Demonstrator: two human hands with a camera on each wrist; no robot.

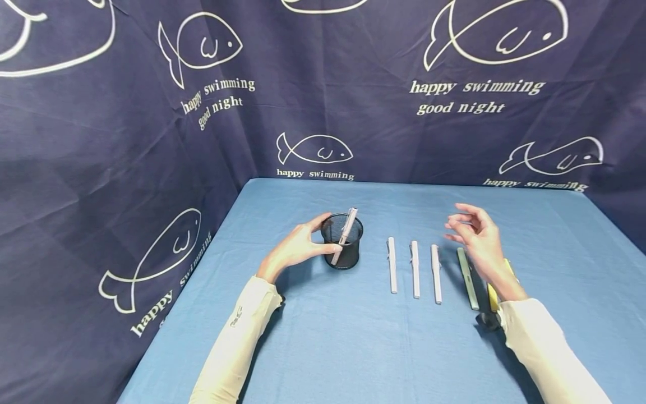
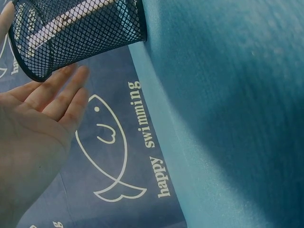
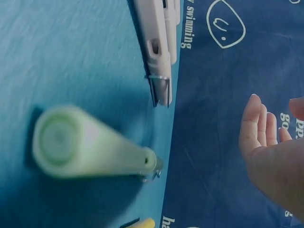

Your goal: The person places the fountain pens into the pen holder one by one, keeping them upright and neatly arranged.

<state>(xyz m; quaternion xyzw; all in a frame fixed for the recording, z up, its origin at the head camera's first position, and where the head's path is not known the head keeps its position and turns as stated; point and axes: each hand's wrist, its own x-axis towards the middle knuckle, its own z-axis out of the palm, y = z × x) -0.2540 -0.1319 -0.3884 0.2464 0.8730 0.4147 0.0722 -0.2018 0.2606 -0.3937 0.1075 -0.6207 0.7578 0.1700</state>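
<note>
A black mesh pen cup (image 1: 351, 256) stands upright on the table with one pale pinkish-white pen (image 1: 349, 222) leaning in it. My left hand (image 1: 296, 244) holds the cup from its left side, thumb across the front and fingers behind; in the left wrist view the fingers lie along the mesh. Three similar pale pens (image 1: 415, 270) lie side by side to the right of the cup. My right hand (image 1: 480, 238) hovers above the far end of a green pen (image 1: 468, 279), fingers loosely bent and nothing in them. A yellow pen (image 1: 492, 297) is partly hidden under the right forearm.
A blue cloth (image 1: 353, 348) covers the table. Dark blue curtains (image 1: 383, 140) with white fish drawings hang behind it and along the left side. A dark device (image 1: 487, 321) sits at the right wrist, low over the table.
</note>
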